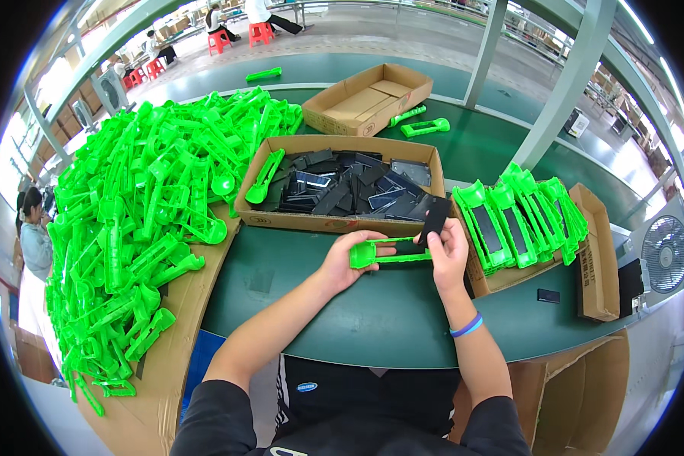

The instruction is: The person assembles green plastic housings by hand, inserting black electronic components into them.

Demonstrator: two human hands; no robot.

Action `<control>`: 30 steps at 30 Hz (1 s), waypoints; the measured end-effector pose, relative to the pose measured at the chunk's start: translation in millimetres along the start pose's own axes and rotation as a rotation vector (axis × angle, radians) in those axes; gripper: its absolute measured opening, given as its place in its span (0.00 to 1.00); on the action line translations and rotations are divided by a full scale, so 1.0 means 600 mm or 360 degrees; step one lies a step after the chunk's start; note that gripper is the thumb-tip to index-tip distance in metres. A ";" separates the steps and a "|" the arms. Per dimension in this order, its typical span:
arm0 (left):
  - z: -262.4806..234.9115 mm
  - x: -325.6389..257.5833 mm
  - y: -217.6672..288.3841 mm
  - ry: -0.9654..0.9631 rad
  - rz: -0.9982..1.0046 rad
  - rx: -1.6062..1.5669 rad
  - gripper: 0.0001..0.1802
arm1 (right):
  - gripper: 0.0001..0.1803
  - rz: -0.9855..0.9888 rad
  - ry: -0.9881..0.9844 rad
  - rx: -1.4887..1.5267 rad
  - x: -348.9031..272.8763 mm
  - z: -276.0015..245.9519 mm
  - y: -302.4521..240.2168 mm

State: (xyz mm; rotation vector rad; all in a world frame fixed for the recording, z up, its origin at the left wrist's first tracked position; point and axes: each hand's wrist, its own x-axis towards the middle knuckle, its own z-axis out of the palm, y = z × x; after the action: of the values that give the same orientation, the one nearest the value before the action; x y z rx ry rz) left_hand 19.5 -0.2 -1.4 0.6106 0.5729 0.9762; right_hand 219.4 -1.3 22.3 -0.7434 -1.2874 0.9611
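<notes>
My left hand [344,260] is closed around one end of a green plastic frame [391,259], which has a long open slot along its middle. Between the fingers of my right hand [449,251] is a flat black panel [435,216], held tilted above the frame's right end. The right hand is also close to that end of the frame; whether it touches is hard to see. Just beyond both hands sits a shallow cardboard box [334,223] full of loose black panels [334,199], with one green frame [265,175] lying at its left end.
A large heap of green frames [152,175] covers the left side on cardboard. To the right, a cardboard box [501,280] holds green frames with black panels fitted [520,220]. A single black panel [548,296] lies nearby. Behind stand another cardboard box [368,102] and metal posts [484,57].
</notes>
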 end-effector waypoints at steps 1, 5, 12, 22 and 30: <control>-0.003 0.003 0.001 0.0005 -0.0007 -0.0010 0.21 | 0.11 0.0019 0.0052 0.0075 0.001 -0.001 0.000; -0.005 0.009 0.006 -0.0069 0.0149 0.0174 0.21 | 0.03 -0.0056 0.0148 -0.0023 0.009 -0.015 0.008; -0.011 0.009 0.009 -0.0079 0.0207 0.0195 0.20 | 0.24 0.0145 0.0294 0.0437 0.017 -0.003 -0.028; -0.010 0.009 0.006 -0.0106 0.0234 0.0126 0.19 | 0.21 0.0211 0.0270 0.0281 0.009 -0.006 -0.014; -0.005 0.009 0.002 -0.0003 0.0294 0.0093 0.19 | 0.08 0.0405 -0.0061 -0.0018 0.001 0.013 -0.016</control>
State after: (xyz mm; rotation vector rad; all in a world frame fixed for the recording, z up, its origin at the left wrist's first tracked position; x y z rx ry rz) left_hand 18.9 5.5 -3.8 0.7259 0.5520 1.1351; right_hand 213.1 -5.4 32.0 -0.9169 -1.2514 1.1780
